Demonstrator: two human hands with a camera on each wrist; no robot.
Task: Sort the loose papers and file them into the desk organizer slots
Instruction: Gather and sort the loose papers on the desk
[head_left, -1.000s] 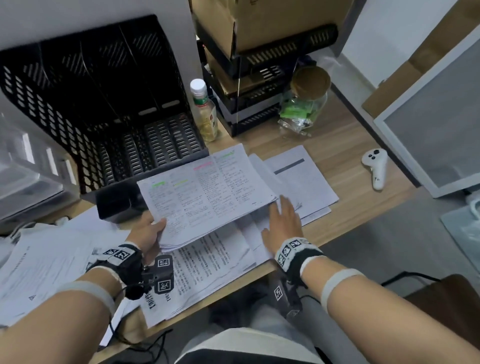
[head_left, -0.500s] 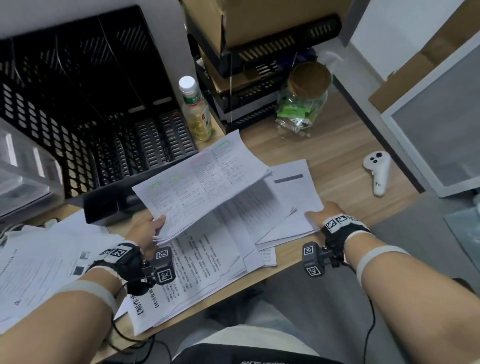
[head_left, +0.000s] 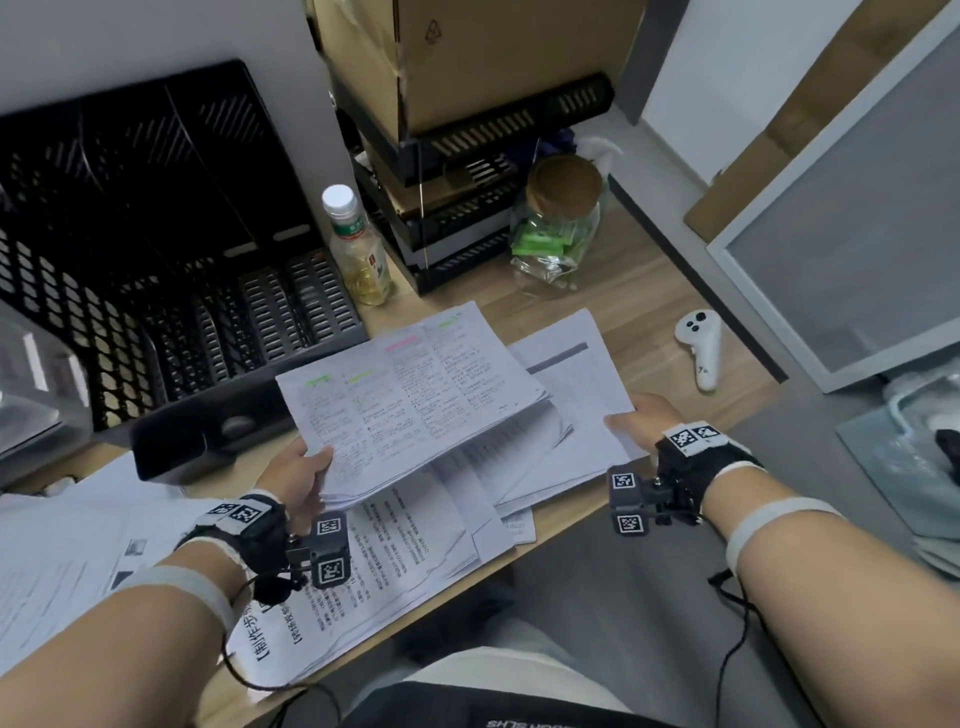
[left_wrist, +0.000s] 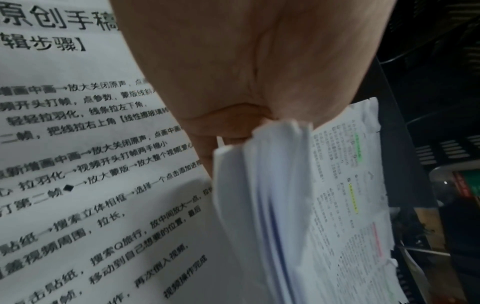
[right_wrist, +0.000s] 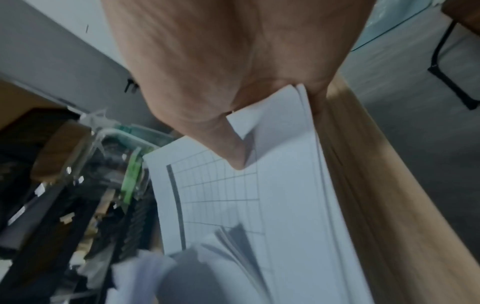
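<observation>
The left hand (head_left: 298, 475) grips a thick sheaf of printed pages (head_left: 415, 384) at its near left corner, thumb on top and fingers curled beneath; the left wrist view confirms the pinch at the corner of the stack (left_wrist: 285, 205). The sheaf is raised above the surface (head_left: 649, 306), directly in front of the black desk organizer (head_left: 156, 249). The right hand (head_left: 644, 421) grips a thinner set of gridded sheets (head_left: 582, 374) at its near right corner, thumb (right_wrist: 221, 139) on top; this set lies partly under the sheaf, farther from the organizer. More loose papers (head_left: 395, 561) lie flat on the surface below the sheaf, overhanging the near edge. Right of the organizer stand a bottle (head_left: 358, 244), stacked black trays (head_left: 467, 228) and a glass jar (head_left: 561, 228); a white controller (head_left: 701, 348) lies beyond the jar.
</observation>
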